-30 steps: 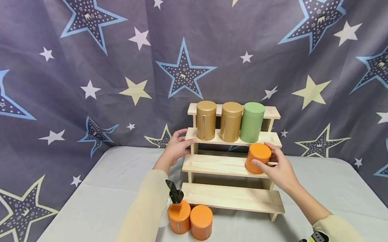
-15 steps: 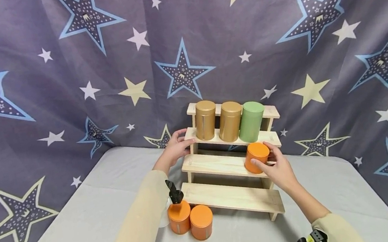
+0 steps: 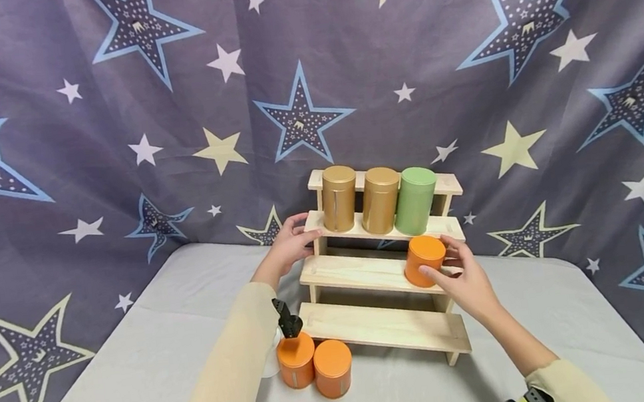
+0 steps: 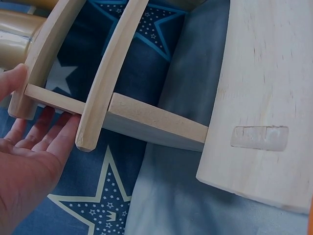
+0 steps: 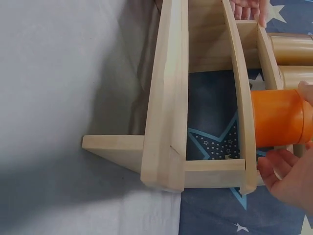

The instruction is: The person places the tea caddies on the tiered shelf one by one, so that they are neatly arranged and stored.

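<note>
A pale wooden stepped stand (image 3: 373, 323) rises in tiers on the table. My left hand (image 3: 290, 248) grips the left end of its second tier from the top, thumb on the board and fingers beneath, as the left wrist view shows. On the right end of the tier below sits a short orange tin (image 3: 426, 259). My right hand (image 3: 467, 280) holds this tin between thumb and fingers from the right. Above it stand a gold tin (image 3: 340, 199), another gold tin (image 3: 381, 200) and a green tin (image 3: 416, 200).
Two more orange tins, one (image 3: 297, 365) beside the other (image 3: 333, 368), stand on the grey-covered table (image 3: 139, 384) at the stand's front left. A whitish round object (image 3: 272, 361) is partly hidden behind my left sleeve. Star-patterned cloth (image 3: 196, 109) hangs behind.
The head view has shifted very slightly. Both hands keep their places on the stand and the orange tin.
</note>
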`<state>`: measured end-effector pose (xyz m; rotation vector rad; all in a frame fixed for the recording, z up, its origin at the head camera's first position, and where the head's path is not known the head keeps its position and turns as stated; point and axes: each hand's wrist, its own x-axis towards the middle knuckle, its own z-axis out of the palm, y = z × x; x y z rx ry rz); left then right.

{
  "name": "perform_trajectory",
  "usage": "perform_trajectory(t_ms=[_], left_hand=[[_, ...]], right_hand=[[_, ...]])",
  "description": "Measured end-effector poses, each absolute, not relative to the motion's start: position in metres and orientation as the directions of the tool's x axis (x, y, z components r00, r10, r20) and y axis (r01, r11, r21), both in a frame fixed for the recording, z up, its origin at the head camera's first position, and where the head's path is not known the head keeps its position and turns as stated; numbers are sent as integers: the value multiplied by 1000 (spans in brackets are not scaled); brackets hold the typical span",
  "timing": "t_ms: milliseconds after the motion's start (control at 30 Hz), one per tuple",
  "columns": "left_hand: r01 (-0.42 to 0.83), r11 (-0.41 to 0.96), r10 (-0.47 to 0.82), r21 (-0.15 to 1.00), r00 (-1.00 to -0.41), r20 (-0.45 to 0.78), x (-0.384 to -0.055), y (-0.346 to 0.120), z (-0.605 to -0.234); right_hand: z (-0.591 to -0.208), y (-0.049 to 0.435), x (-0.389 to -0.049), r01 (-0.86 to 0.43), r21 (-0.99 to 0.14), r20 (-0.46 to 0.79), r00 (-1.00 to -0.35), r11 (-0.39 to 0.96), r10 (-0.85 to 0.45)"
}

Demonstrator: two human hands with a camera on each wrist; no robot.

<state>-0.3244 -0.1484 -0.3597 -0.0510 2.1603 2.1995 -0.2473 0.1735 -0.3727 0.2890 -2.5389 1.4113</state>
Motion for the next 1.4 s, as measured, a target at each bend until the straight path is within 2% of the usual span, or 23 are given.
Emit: perform_trajectory(t_ms=[433,800,1233,1400], left_hand=[[-61,-6,25,998,-998,-61,-325,-148,-359],[-68,-12,32,998,-997,-68,-325,-149,-358],[-79,-24,30,997,-996,-79,-325,-148,-357],[-81,-26,27,996,-996,-80,-324,-148,-357]], right_hand=[[-368,179,-228,-331,-790,337,-938,516,-86],[-374,173,-210,-302,-805,344,-939,511,-14],[-391,159,-197,-328,-807,352,-935,491,-45],[-398,149,-190,-313,-820,313,-946,479,-82]])
